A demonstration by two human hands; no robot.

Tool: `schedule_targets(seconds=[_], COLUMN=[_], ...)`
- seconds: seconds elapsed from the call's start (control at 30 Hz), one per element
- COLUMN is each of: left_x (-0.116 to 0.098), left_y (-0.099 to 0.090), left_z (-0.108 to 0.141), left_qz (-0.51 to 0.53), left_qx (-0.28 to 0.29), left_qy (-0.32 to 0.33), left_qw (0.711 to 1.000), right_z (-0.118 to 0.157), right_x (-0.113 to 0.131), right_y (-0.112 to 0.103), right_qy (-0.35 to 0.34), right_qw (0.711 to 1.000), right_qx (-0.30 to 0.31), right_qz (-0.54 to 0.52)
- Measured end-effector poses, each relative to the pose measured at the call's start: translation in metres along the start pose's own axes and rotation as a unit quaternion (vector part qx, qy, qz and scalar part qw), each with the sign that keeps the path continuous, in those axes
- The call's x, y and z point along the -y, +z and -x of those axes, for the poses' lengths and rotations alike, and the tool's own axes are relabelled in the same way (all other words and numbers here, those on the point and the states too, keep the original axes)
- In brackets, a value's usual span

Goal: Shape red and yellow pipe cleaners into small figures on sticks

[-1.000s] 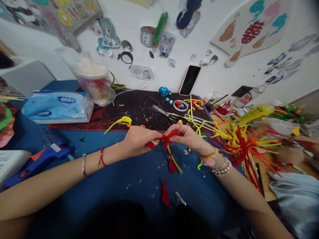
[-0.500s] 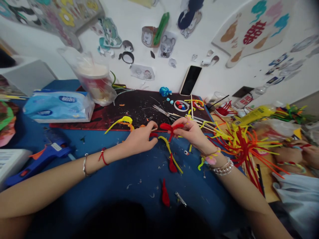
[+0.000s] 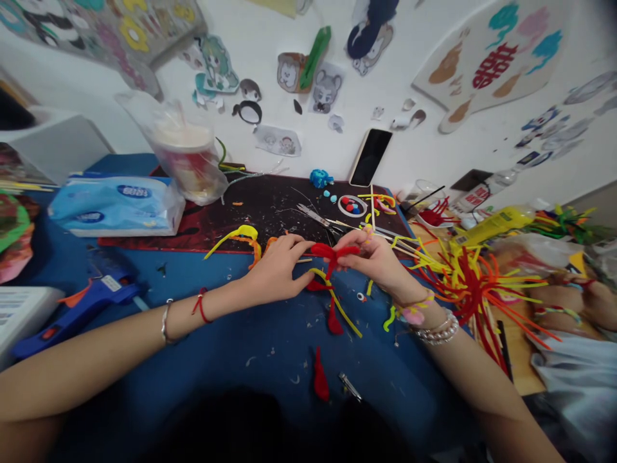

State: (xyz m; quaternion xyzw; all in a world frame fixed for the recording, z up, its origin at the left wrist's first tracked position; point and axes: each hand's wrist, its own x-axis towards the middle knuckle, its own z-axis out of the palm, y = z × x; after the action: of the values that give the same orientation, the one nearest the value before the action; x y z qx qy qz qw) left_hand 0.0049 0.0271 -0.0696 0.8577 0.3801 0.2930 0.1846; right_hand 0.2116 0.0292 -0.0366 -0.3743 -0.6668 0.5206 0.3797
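My right hand (image 3: pixel 373 257) pinches a red fuzzy pipe-cleaner piece (image 3: pixel 332 254) with several lobes between thumb and fingers. My left hand (image 3: pixel 277 269) reaches in from the other side, thumb and index finger apart. Its index fingertip is at the piece's left lobe; whether it presses there I cannot tell. Near the left thumb lies a red petal-shaped piece (image 3: pixel 317 285). A yellow pipe cleaner (image 3: pixel 344 313) runs below the hands, beside another red petal (image 3: pixel 334 320). Nearer to me rest a third red petal (image 3: pixel 320 376) and a metal hair clip (image 3: pixel 349 387).
A blue glue gun (image 3: pixel 103 289) and a tissue pack (image 3: pixel 116 202) lie left, with a bagged cup (image 3: pixel 187 157) behind. Scissors (image 3: pixel 315 215) and a leaning phone (image 3: pixel 370 157) are ahead. Pipe cleaners (image 3: pixel 477 289) heap at right, near another person's arm (image 3: pixel 559 302).
My left hand has moved slightly right, its index fingertip now at the red piece. The petal by its thumb shows more fully. My right hand still holds the red piece.
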Motion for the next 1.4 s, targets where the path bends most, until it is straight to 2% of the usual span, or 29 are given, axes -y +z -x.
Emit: schedule_targets(seconds=[0.07,0.13,0.27,0.43,0.63,0.73,0.9,1.0,1.13,1.3,1.4], left_x=[-0.010,-0.021,-0.035,-0.041,-0.039,-0.038,-0.041,-0.042,-0.044,-0.044,-0.044], left_y=[-0.003,-0.006,-0.007,-0.007,-0.007,-0.006,-0.008,-0.009,-0.012,-0.014,-0.015], left_z=[0.000,0.000,0.002,0.002,0.003,0.005,0.005,0.005,0.005,0.005,0.006], left_qz=[0.099,0.220,0.415,0.516,0.561,0.561,0.521,0.501,0.449,0.435,0.387], left_qx=[-0.007,0.001,0.001,0.021,0.021,0.020,0.025,0.029,0.029,0.050,0.052], left_qy=[0.002,-0.037,-0.136,-0.228,-0.237,-0.228,-0.197,-0.187,-0.154,-0.148,-0.142], left_qw=[0.995,0.975,0.900,0.826,0.793,0.795,0.830,0.845,0.880,0.887,0.910], right_z=[0.001,0.002,0.004,0.004,0.003,0.005,0.009,0.010,0.010,0.011,0.012], right_x=[-0.002,-0.003,-0.005,-0.005,0.001,0.002,0.001,0.001,0.001,-0.001,-0.002], right_y=[0.001,0.002,0.005,0.006,0.011,0.015,0.022,0.023,0.023,0.024,0.025], right_qy=[-0.007,-0.019,-0.047,-0.093,-0.199,-0.225,-0.199,-0.186,-0.174,-0.197,-0.202], right_qw=[1.000,1.000,0.999,0.995,0.972,0.962,0.962,0.963,0.964,0.961,0.958], right_qx=[0.003,-0.002,-0.004,-0.014,-0.026,-0.048,-0.094,-0.094,-0.095,-0.095,-0.094], right_qz=[-0.001,-0.011,-0.016,0.029,0.121,0.145,0.159,0.170,0.174,0.167,0.181])
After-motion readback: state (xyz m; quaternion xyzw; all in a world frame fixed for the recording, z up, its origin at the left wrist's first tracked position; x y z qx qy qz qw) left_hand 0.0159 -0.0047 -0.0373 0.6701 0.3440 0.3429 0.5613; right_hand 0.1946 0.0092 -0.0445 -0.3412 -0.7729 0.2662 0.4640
